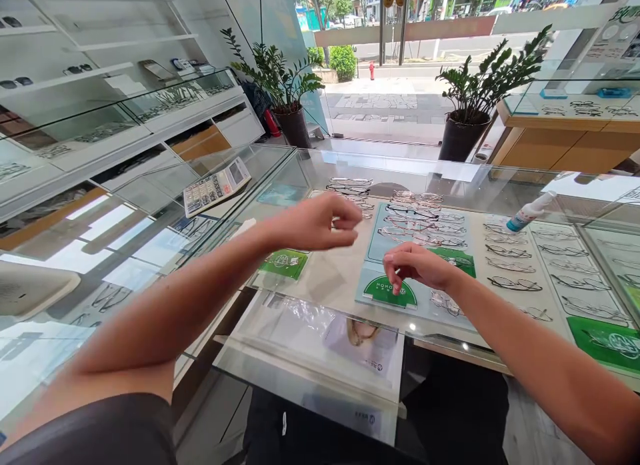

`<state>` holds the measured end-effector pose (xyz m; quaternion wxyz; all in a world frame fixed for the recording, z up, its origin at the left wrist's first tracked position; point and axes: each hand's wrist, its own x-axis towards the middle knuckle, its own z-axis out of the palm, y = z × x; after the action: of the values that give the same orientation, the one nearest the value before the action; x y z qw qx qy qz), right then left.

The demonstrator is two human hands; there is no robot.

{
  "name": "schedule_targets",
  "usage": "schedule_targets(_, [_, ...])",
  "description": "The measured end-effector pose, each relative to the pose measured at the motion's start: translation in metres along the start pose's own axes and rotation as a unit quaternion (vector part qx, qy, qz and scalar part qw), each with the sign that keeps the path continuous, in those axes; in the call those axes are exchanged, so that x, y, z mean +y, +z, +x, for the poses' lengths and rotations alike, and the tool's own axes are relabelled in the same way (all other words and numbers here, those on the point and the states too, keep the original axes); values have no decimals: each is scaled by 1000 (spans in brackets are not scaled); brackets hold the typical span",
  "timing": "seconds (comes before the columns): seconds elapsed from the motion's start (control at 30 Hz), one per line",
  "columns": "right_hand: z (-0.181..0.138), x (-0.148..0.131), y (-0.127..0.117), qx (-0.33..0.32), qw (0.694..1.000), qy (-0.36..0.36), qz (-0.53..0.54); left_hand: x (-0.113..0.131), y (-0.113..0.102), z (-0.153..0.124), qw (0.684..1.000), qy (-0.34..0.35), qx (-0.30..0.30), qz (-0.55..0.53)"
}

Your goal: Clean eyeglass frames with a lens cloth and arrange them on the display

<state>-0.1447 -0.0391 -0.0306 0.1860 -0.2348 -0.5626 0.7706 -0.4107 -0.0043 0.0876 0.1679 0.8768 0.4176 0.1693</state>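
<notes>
Both my hands hover over a glass display counter point(350, 168) filled with rows of eyeglass frames point(425, 228). My left hand point(320, 222) is raised above the glass with its fingers curled into a loose fist; nothing shows in it. My right hand point(417, 265) is lower and nearer to me, its fingers bent downward and pinched together just above the glass, over a green-and-white sign point(389, 290) inside the case. I cannot make out anything between those fingers.
A calculator point(216, 186) lies on the counter at left. A spray bottle point(530, 212) lies on the glass at right. Two potted plants point(285, 85) point(475, 98) stand by the window. Shelves with glasses line the left wall. A pulled-out tray point(320, 345) holds plastic-wrapped items.
</notes>
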Motion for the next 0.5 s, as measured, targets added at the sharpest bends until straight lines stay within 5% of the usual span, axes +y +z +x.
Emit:
schedule_targets(0.1, [0,-1,0,-5,1000,4,5,61,22,-64,944,42,-285,-161])
schedule_targets(0.2, [0,-1,-1,-6,1000,3,6,69,84,-115,863,49,-428,-265])
schedule_targets(0.27, [-1,-1,-1,-8,1000,1,3,47,132,-135,875,35,-397,-275])
schedule_targets(0.37, [-2,-1,0,-7,1000,-2,-5,-4,187,-142,943,29,-269,-193])
schedule_targets(0.5, [-3,-2,1,5,1000,1,-11,-68,214,-118,988,-45,-114,-98])
